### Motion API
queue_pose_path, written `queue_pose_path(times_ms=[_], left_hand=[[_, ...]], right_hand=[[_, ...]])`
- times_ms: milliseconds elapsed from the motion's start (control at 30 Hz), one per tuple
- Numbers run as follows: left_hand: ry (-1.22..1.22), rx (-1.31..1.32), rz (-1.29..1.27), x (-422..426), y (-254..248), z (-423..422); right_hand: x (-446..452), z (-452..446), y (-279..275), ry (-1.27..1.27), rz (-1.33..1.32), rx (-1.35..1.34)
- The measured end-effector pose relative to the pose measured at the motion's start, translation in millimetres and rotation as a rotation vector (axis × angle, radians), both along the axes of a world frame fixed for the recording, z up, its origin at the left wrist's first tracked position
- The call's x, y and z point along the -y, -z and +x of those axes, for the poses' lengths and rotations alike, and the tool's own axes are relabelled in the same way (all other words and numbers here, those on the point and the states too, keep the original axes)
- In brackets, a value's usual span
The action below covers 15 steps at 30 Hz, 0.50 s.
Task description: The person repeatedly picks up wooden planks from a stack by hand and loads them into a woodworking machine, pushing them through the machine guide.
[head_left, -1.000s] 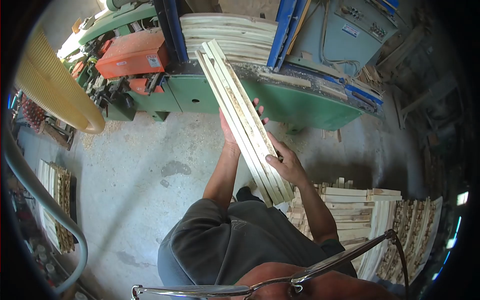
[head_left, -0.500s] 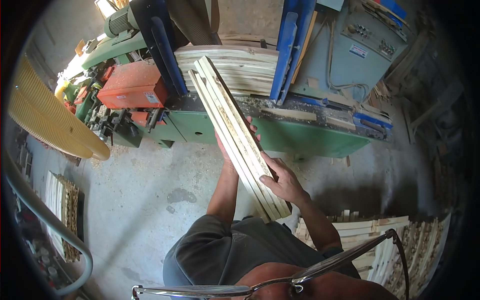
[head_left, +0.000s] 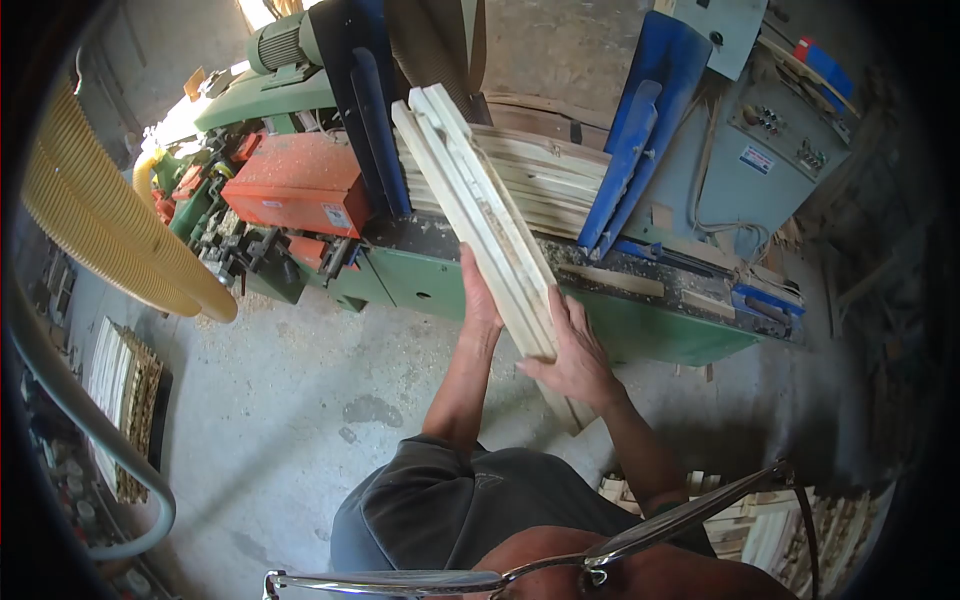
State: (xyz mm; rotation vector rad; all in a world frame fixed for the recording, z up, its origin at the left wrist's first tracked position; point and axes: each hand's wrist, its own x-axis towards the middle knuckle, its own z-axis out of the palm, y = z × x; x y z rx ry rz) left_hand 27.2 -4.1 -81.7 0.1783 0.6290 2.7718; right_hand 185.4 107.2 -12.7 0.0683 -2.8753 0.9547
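Note:
A bundle of several long, pale wooden strips (head_left: 490, 225) slants across the middle of the view, its far end up by the machine's blue guides. My left hand (head_left: 480, 290) grips it from the left side, the fingers partly hidden beneath. Nearer my body, my right hand (head_left: 575, 350) is closed around the bundle's right side, thumb across the top. The strips lie side by side, some ends sticking out past others. Behind them, more wooden strips (head_left: 550, 175) are stacked between a left blue guide (head_left: 375, 130) and a right blue guide (head_left: 630, 135).
A green machine bed (head_left: 640, 325) with wood chips runs across ahead, with an orange cover (head_left: 300, 180) on its left. Yellow hoses (head_left: 120, 210) hang at left. Strip stacks stand on the floor at left (head_left: 125, 405) and lower right (head_left: 770, 530). A grey control box (head_left: 780, 160) stands at right.
The bundle has turned in my hands and its far end has risen slightly against the stack. My right hand has shifted its grip across the strips. The view has swung a little left.

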Motion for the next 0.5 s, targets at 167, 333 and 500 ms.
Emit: queue_pose_path(times_ms=[167, 333, 500], left_hand=[[-0.281, -0.254, -0.412, -7, -78, -34], [-0.303, -0.387, -0.472, 17, -125, -58], [-0.001, -0.338, -0.459, 73, -143, -85]], right_hand=[[-9, -105, 5, -0.134, -0.750, -0.117], [-3, -145, -1, -0.255, -1.363, -0.023], [-24, -193, 61, -0.233, -1.622, 0.001]])
